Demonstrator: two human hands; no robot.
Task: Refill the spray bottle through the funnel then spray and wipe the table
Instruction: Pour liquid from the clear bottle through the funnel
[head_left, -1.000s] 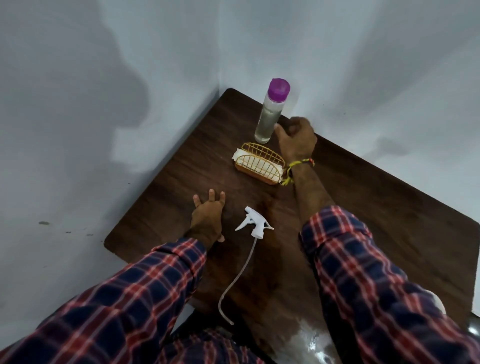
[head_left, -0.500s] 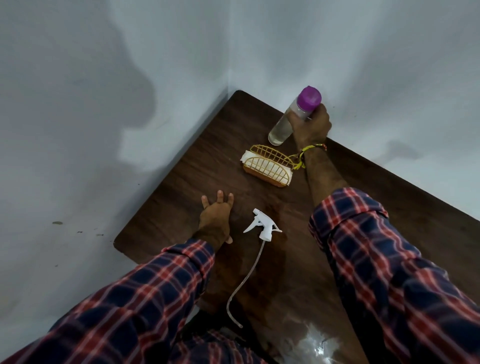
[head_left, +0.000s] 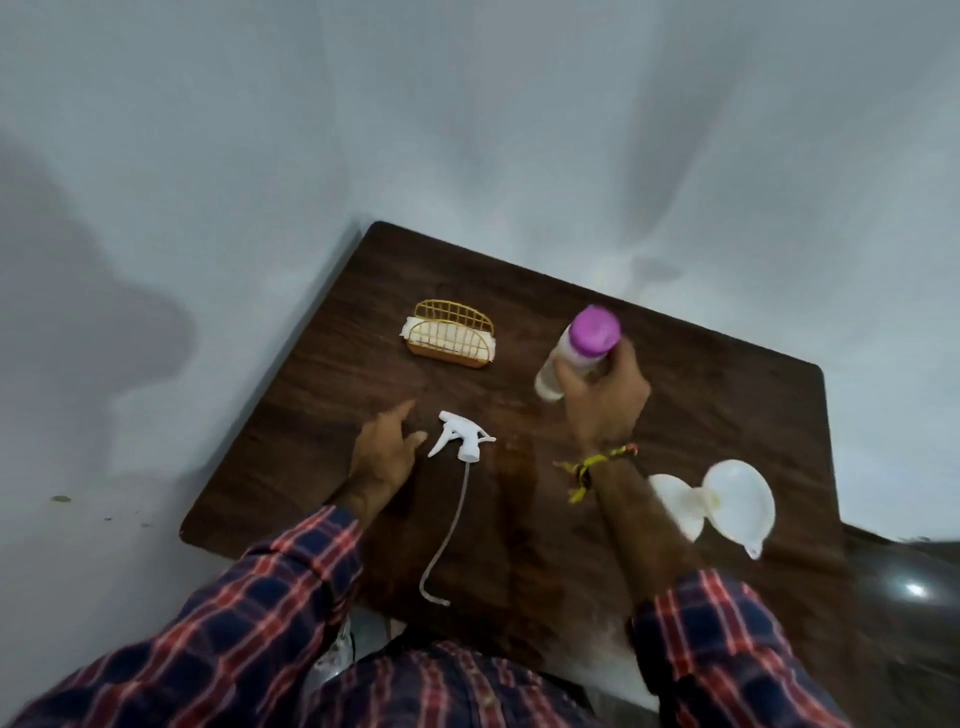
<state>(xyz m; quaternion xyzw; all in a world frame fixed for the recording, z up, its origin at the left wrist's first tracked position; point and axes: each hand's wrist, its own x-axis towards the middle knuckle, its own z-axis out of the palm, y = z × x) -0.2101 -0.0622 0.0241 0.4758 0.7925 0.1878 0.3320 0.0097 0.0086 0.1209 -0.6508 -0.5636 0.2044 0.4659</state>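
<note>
My right hand (head_left: 602, 400) grips a clear bottle with a purple cap (head_left: 576, 353), tilted and blurred, above the middle of the dark wooden table (head_left: 322, 374). A white spray trigger head with its long dip tube (head_left: 460, 441) lies flat on the table, just right of my left hand (head_left: 384, 452), which rests there with fingers loosely spread and holds nothing. A white funnel (head_left: 743, 501) lies on its side at the right, beside another white rounded piece (head_left: 675, 501) partly hidden by my right forearm.
A gold wire holder with white napkins (head_left: 449, 338) stands toward the table's back left. Grey-white walls meet at the corner behind the table. The near table edge is by my lap; a dark shiny floor (head_left: 909, 587) shows at the right.
My right hand has lifted the purple-capped bottle from the back corner and carried it toward me and right of the napkin holder. The view shifted, bringing the funnel into sight.
</note>
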